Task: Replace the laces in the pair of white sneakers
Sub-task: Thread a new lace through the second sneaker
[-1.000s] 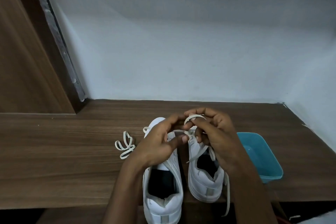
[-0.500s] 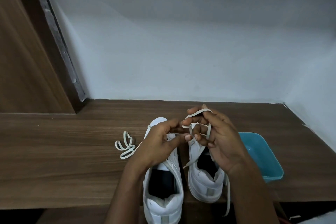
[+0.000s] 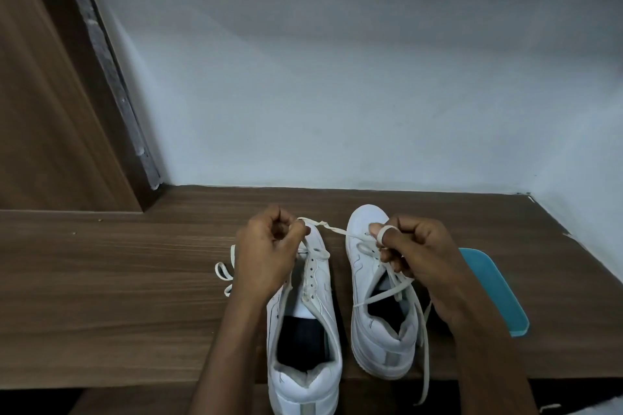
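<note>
- Fingers of the left hand are curled, pinching one end of the lace above the left sneaker.
- The lace runs taut, left to right, across the gap between the shoes, its long axis joining both hands.
- The right hand grips it too, a turn wrapped round one finger, over the right sneaker; any tightening pull probably goes outward along that line.

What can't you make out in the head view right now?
Head view only:
- Loose lace: partly hidden behind left hand.
- Right sneaker: lace crossing covered by fingers of right hand.
- Left sneaker: heel cut off by the bottom edge.
- Blue tub: near side behind right forearm; contents not visible.
</note>
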